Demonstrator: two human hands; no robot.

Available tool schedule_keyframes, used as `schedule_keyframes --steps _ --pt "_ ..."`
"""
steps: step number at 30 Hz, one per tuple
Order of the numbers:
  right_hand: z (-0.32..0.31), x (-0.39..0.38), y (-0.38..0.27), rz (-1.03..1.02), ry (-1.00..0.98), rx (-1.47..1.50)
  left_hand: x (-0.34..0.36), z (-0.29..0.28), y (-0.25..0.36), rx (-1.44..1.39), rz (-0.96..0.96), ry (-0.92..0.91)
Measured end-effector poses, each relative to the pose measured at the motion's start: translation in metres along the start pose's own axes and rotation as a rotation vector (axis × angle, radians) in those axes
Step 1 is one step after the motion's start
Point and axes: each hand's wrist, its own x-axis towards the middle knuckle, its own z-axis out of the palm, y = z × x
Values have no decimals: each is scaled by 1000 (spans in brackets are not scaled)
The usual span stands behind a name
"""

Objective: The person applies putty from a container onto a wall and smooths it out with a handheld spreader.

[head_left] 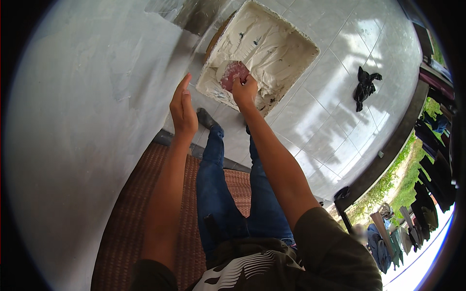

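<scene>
A boxy tub [300, 36] with crusted rims holds thick white paste [272, 53], ridged and smeared up its walls. My right hand [246, 89] grips a flat reddish spreader [233, 72] at the tub's near left part. White paste coats part of the spreader's edge; how deep it sits in the paste I cannot tell. To the left of the tub, my left hand [183, 109] is raised with its fingers stretched out, holding nothing. It is close to the grey wall [97, 97], but whether it touches it I cannot tell.
Grey tiles [310, 116] cover the floor around the tub. A crumpled black bag [365, 88] lies on them at the right. A brown woven mat [150, 194] is under my legs. Beyond the ledge [388, 155], clothes [427, 184] hang outside.
</scene>
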Motion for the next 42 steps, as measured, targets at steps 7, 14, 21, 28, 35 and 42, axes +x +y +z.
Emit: schedule_keyframes --steps 7,14,21,28,35,42 --pt "33 1 -6 44 -10 44 -3 -8 -9 1 -52 12" --pt "39 17 34 138 -180 386 -4 -3 -12 -31 -10 56" --pt "25 0 21 302 -365 584 -12 -12 -12 -25 -51 50" --pt "18 0 32 311 -524 419 -17 -10 -2 -7 -46 64" --pt "1 -13 21 480 -853 538 -19 -15 12 -17 -18 116" --pt "-78 -46 -28 414 -1098 646 -21 -48 90 -92 102 214"
